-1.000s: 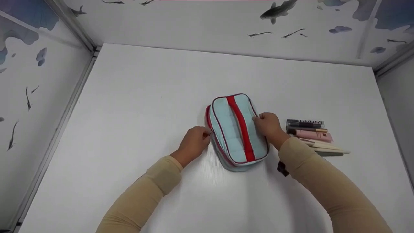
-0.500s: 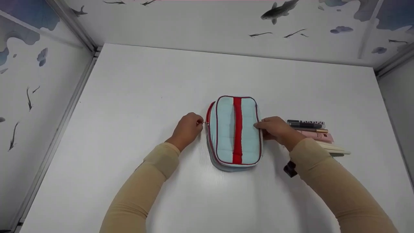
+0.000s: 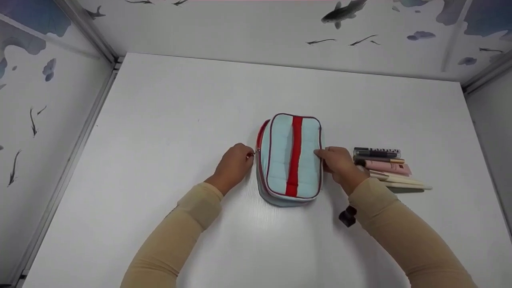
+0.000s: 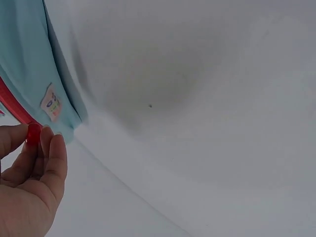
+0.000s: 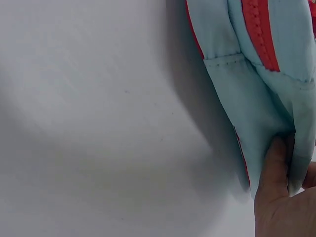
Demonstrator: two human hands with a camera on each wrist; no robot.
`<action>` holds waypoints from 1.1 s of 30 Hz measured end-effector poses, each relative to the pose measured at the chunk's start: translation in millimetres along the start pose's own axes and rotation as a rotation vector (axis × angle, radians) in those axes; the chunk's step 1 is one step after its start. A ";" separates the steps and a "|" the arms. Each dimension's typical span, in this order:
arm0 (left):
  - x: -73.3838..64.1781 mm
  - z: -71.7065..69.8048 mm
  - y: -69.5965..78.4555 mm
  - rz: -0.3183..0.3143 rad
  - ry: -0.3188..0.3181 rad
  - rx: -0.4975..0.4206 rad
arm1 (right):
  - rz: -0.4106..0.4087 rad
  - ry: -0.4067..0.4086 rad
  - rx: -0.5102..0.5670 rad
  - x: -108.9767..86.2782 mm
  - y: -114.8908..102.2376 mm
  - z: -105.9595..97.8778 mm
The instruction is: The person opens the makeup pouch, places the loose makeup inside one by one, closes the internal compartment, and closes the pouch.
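A light blue cosmetic bag (image 3: pixel 309 168) with dark red piping and a red strap handle (image 3: pixel 295 156) lies on the table in the head view. My left hand (image 3: pixel 233 165) is at its left side, pinching a red zipper pull (image 4: pixel 33 134) between thumb and fingers. From there a red zipper (image 4: pixel 12 104) runs up the bag's side, near a small printed label (image 4: pixel 51 102). On the opposite side my right hand (image 3: pixel 339 165) grips the bag's edge, its thumb over the top. The right wrist view shows the fabric (image 5: pixel 247 98) folded between those fingers.
Right of the bag lies a row of makeup items: dark pencils or tubes (image 3: pixel 377 153), a pink tube (image 3: pixel 388 167) and pale brush handles (image 3: pixel 404 181). A small black object (image 3: pixel 347 216) sits beside the right sleeve. Printed white walls enclose the white table (image 3: pixel 180 104).
The bag has turned slightly clockwise and now lies nearly straight. My left hand has moved farther up its left side with the zipper pull; my right hand has kept hold of the right edge.
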State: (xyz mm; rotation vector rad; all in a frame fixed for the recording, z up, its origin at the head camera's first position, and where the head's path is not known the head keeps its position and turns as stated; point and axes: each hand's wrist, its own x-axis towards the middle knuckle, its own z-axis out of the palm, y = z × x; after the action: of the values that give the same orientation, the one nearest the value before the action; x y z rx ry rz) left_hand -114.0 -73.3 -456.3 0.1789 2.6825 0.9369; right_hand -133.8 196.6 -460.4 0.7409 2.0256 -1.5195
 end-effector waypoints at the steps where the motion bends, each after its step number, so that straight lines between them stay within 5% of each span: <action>1: -3.1 1.0 0.6 0.003 -0.003 0.003 | 0.003 0.009 0.009 0.0 -0.3 0.6; 12: -37.7 12.0 9.3 0.086 -0.021 -0.001 | 0.041 0.099 0.122 6.9 -8.0 4.2; 18: -48.9 14.9 10.4 0.129 -0.063 0.053 | 0.059 0.084 0.121 8.0 -8.5 1.9; 25: -32.2 6.2 -5.2 0.103 0.031 0.094 | 0.046 0.009 0.116 1.4 -3.7 -6.7; 33: -8.9 -2.4 -15.5 -0.026 0.068 0.053 | 0.026 -0.156 0.249 -10.9 5.0 -10.3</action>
State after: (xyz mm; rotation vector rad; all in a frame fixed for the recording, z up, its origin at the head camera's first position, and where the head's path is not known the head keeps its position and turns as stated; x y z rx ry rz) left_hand -106.6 -88.7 -462.2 0.1250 2.7667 0.8793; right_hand -123.2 206.3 -453.9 0.7142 1.7272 -1.7772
